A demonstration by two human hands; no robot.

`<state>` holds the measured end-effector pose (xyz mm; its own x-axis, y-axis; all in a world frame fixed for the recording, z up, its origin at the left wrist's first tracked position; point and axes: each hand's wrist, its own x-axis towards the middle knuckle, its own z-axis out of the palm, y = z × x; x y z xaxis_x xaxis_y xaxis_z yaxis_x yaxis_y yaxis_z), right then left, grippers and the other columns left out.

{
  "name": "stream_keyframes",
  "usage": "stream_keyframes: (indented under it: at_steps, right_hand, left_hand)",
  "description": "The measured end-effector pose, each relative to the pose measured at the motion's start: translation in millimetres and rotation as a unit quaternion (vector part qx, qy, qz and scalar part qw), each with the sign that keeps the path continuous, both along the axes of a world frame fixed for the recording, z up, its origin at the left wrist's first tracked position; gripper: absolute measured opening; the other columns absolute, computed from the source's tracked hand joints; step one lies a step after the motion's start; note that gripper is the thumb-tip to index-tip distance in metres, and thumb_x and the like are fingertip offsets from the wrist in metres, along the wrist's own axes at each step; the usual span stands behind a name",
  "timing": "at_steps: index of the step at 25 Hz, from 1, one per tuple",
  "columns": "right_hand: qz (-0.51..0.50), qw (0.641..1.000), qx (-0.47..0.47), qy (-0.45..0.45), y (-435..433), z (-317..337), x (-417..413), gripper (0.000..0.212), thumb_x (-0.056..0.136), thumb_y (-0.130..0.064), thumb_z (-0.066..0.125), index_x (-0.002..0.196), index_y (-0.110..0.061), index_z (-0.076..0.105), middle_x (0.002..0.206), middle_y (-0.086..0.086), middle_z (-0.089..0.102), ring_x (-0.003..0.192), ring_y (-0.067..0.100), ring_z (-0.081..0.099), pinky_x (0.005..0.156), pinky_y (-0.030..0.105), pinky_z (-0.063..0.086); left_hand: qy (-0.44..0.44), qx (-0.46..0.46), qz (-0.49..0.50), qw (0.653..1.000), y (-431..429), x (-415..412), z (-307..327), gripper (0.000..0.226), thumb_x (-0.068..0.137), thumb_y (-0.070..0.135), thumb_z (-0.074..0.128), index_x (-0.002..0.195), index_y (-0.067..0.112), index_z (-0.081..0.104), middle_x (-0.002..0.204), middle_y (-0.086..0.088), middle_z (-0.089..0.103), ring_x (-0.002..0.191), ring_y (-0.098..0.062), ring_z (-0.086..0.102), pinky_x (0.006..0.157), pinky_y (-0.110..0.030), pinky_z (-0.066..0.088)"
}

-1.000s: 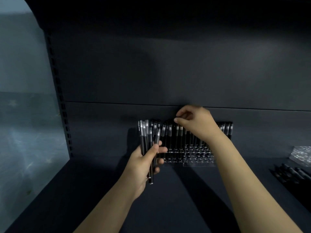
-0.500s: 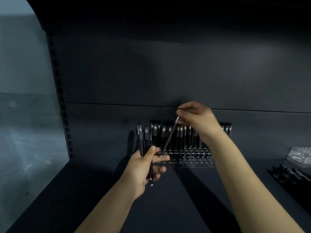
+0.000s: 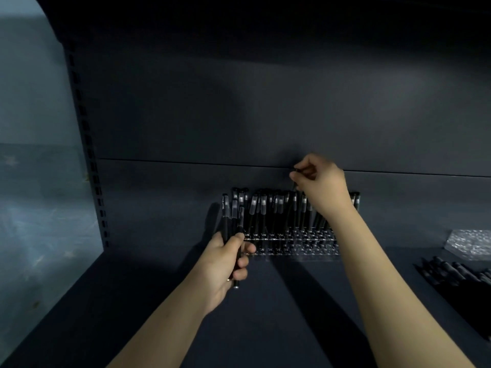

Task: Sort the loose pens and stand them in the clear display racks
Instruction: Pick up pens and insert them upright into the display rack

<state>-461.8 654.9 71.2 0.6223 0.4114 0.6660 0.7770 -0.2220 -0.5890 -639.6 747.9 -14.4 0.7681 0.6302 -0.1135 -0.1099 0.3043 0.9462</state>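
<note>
A clear display rack [image 3: 292,247] stands at the back of the dark shelf, with several black pens [image 3: 265,211] upright in its rear rows. My left hand [image 3: 225,258] grips a bundle of black pens [image 3: 232,221] just left of the rack, their caps pointing up. Above the rack's middle, my right hand [image 3: 321,181] pinches the top end of one black pen [image 3: 293,192], held nearly upright over the standing pens. My right hand hides the standing pens behind it.
Loose black pens [image 3: 457,274] lie on the shelf at the right, near a crinkled clear plastic wrap [image 3: 470,243]. The shelf's back panel [image 3: 239,115] rises close behind the rack. A slotted upright [image 3: 87,144] marks the left edge.
My right hand drew one pen out of the left hand's bundle and carried it up and right over the rack, turning it nearly upright. The left hand stayed roughly in place.
</note>
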Motion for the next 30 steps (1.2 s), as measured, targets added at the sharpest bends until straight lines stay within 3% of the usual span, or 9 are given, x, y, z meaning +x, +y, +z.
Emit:
stream_keyframes:
  at_steps: [3, 7, 11, 14, 18, 24, 28, 30]
  right_hand:
    - [-0.032, 0.998, -0.023, -0.049, -2, 2, 0, 0.008, 0.087, -0.013, 0.067, 0.087, -0.011, 0.059, 0.077, -0.002, 0.061, 0.072, 0.013, 0.058, 0.06, 0.01, 0.038]
    - [-0.025, 0.999, -0.023, -0.034, -6, 2, 2, 0.01, 0.087, -0.012, 0.067, 0.086, -0.012, 0.057, 0.076, 0.0, 0.062, 0.071, 0.014, 0.061, 0.057, 0.005, 0.04]
    - [0.003, 1.0, -0.026, -0.004, -11, 8, 0, 0.01, 0.086, -0.012, 0.067, 0.083, -0.013, 0.057, 0.076, 0.001, 0.066, 0.072, 0.017, 0.067, 0.066, 0.021, 0.051]
    - [0.015, 0.999, -0.04, 0.006, -14, 9, -4, 0.009, 0.086, -0.012, 0.067, 0.084, -0.012, 0.058, 0.073, 0.001, 0.067, 0.068, 0.011, 0.068, 0.064, 0.018, 0.051]
    - [0.019, 0.999, -0.036, 0.0, -18, 10, -5, 0.009, 0.084, -0.011, 0.069, 0.085, -0.009, 0.06, 0.073, 0.001, 0.068, 0.061, 0.006, 0.067, 0.062, 0.014, 0.051]
    - [0.003, 0.994, -0.112, -0.019, -9, -19, -8, 0.007, 0.084, -0.013, 0.071, 0.083, -0.008, 0.067, 0.075, 0.001, 0.067, 0.073, 0.016, 0.064, 0.074, 0.029, 0.053]
    - [0.005, 0.998, -0.069, -0.012, -18, -16, -14, 0.011, 0.087, -0.027, 0.068, 0.093, -0.019, 0.071, 0.077, -0.008, 0.067, 0.071, -0.001, 0.059, 0.066, 0.005, 0.044]
    - [0.09, 0.993, -0.05, 0.062, -22, -11, -18, 0.016, 0.087, -0.03, 0.068, 0.099, -0.021, 0.071, 0.086, -0.005, 0.07, 0.074, 0.003, 0.061, 0.071, 0.013, 0.048]
  left_hand:
    - [-0.004, 0.002, 0.004, 1.0, 1, -2, 2, 0.014, 0.101, 0.022, 0.049, 0.109, 0.014, 0.056, 0.08, -0.002, 0.066, 0.053, -0.009, 0.046, 0.04, -0.019, 0.034]
    - [0.007, 0.02, -0.012, 1.0, 2, -6, 2, 0.016, 0.099, 0.033, 0.052, 0.109, 0.025, 0.06, 0.074, 0.003, 0.067, 0.049, -0.007, 0.044, 0.04, -0.019, 0.031]
    - [-0.01, 0.005, -0.028, 1.0, 3, -5, 2, 0.019, 0.099, 0.032, 0.05, 0.102, 0.013, 0.052, 0.063, 0.003, 0.054, 0.043, -0.005, 0.031, 0.035, -0.016, 0.022]
    - [-0.015, -0.001, -0.028, 1.0, 3, -5, 3, 0.017, 0.1, 0.03, 0.049, 0.093, 0.015, 0.048, 0.064, 0.001, 0.052, 0.043, -0.005, 0.031, 0.034, -0.015, 0.022]
    - [-0.012, -0.028, -0.021, 0.999, 3, -3, 3, 0.011, 0.103, 0.021, 0.044, 0.096, 0.013, 0.045, 0.069, -0.003, 0.053, 0.044, -0.007, 0.034, 0.033, -0.016, 0.023]
    - [-0.023, -0.02, -0.02, 0.999, -4, -5, 7, 0.011, 0.103, 0.019, 0.046, 0.107, 0.01, 0.051, 0.076, -0.005, 0.061, 0.049, -0.009, 0.042, 0.039, -0.018, 0.03]
    - [-0.019, 0.014, -0.035, 0.999, -9, -7, 7, 0.016, 0.099, 0.027, 0.053, 0.112, 0.017, 0.057, 0.076, 0.001, 0.067, 0.052, -0.009, 0.047, 0.041, -0.019, 0.033]
    - [-0.023, 0.016, -0.052, 0.998, -11, -8, 7, 0.017, 0.099, 0.029, 0.054, 0.112, 0.02, 0.058, 0.076, 0.003, 0.069, 0.051, -0.009, 0.045, 0.04, -0.018, 0.031]
